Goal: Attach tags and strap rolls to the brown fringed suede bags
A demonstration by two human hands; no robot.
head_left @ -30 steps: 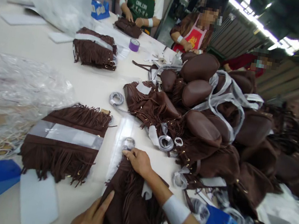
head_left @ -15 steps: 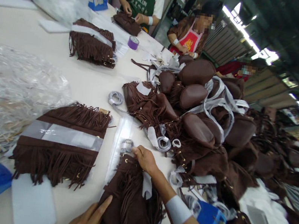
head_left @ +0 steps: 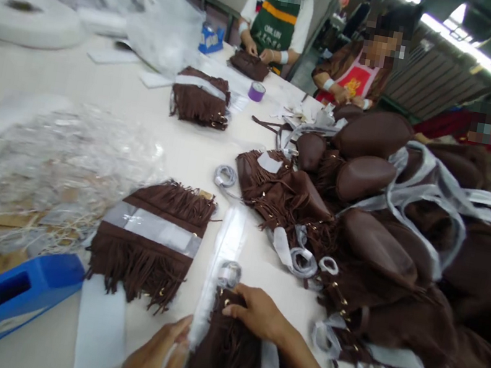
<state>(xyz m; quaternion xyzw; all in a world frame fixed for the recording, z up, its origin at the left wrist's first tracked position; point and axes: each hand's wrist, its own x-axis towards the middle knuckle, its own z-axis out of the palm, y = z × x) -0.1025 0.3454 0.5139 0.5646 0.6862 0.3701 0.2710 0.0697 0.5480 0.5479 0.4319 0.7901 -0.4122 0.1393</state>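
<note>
A dark brown fringed bag [head_left: 226,356] lies at the bottom centre, its lower part out of frame. My right hand [head_left: 261,315] grips its upper edge near the gold eyelets, fingers bent and thumb on the fabric. A coil of wrapped strap [head_left: 229,274] sits just above that edge. Along the bag's left side runs a shiny, whitish plastic sheet [head_left: 221,255]. My left hand [head_left: 158,354] is closed at the lower left of the bag, pinching the sheet's edge between thumb and fingers. Left of both hands lies another fringed bag [head_left: 148,243] with a pale band around it.
A blue tape dispenser [head_left: 12,308] and a white card [head_left: 101,329] are at lower left, below clear plastic bags and tags [head_left: 65,160]. Brown bags [head_left: 368,179] pile up on the right. Across the table, a person in a green apron [head_left: 277,23] handles a brown bag [head_left: 249,65].
The view has shifted, so things on the table appear farther right. My left hand has gone from pressing on the bag to pinching the plastic at its side. My right hand now grips the bag's top edge.
</note>
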